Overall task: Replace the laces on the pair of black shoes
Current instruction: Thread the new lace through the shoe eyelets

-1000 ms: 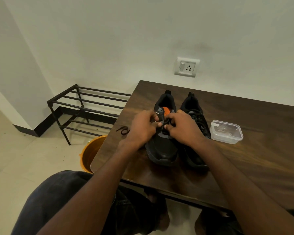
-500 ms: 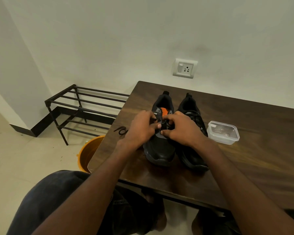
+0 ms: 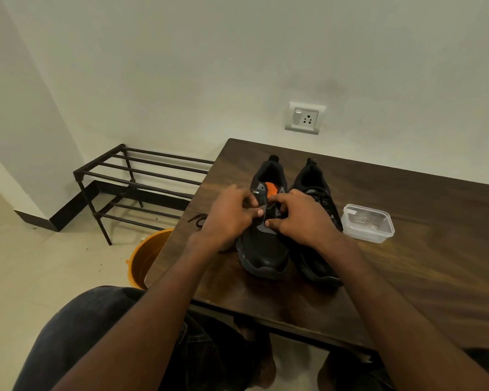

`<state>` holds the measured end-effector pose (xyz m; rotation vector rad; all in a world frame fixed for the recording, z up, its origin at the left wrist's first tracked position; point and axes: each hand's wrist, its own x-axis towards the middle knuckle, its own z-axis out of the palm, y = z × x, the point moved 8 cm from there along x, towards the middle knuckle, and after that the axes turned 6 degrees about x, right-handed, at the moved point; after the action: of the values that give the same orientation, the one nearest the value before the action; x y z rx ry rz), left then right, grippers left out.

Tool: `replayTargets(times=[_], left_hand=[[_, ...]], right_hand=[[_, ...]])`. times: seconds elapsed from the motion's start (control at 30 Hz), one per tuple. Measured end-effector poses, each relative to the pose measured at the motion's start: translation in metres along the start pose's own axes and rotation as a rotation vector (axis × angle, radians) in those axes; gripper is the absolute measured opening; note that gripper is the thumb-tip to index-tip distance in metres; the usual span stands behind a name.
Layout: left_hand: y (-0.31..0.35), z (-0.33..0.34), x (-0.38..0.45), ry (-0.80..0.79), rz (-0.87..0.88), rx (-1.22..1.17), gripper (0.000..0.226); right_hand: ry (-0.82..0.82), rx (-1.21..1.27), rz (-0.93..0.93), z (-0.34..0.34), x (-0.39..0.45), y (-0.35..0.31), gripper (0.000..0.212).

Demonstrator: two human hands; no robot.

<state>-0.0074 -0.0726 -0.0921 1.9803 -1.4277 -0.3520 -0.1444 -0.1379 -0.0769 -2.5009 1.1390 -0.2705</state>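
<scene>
Shoes stood side by side on the table (image 3: 407, 277); both hands worked close together at the left shoe (image 3: 263, 249); left hand (image 3: 229, 218) and right hand (image 3: 299, 218) pinched at its eyelets; steady, even pulls through each eyelet would likely suit; right shoe (image 3: 319, 193) kept its laces.

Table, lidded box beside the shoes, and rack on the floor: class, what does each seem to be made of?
The dark brown table looks like wood or wood-look laminate: streaky grain, a dull sheen. The clear rectangular lidded box looks like plastic: see-through, glossy rim. The black slatted rack looks like painted metal tubing: thin round bars, matt finish.
</scene>
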Motion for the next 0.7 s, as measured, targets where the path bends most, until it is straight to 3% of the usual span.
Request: replayTargets(times=[0.1,0.23,0.37,0.43,0.53,0.7], left_hand=[[-0.001,0.0,0.001,0.039,-0.034,-0.106,0.015],[-0.013,-0.022,0.006,0.197,-0.253,-0.588,0.013],[-0.024,-0.013,0.001,0.177,-0.391,-0.989,0.021],[-0.028,-0.009,-0.002,0.187,-0.419,-1.082,0.023],[-0.035,-0.012,0.0,0.234,-0.449,-1.04,0.021],[-0.029,-0.023,0.007,0.247,-0.285,-0.548,0.01]], right_hand=[[0.003,0.003,0.007,0.0,0.0,0.001,0.066],[-0.013,-0.001,0.016,0.0,0.0,0.001,0.067],[-0.014,-0.018,0.023,0.0,0.0,0.0,0.067],[-0.014,-0.02,0.026,0.0,0.0,-0.002,0.067],[-0.008,-0.007,0.041,0.0,-0.001,-0.003,0.064],[0.1,-0.019,-0.018,-0.006,-0.009,-0.02,0.06]])
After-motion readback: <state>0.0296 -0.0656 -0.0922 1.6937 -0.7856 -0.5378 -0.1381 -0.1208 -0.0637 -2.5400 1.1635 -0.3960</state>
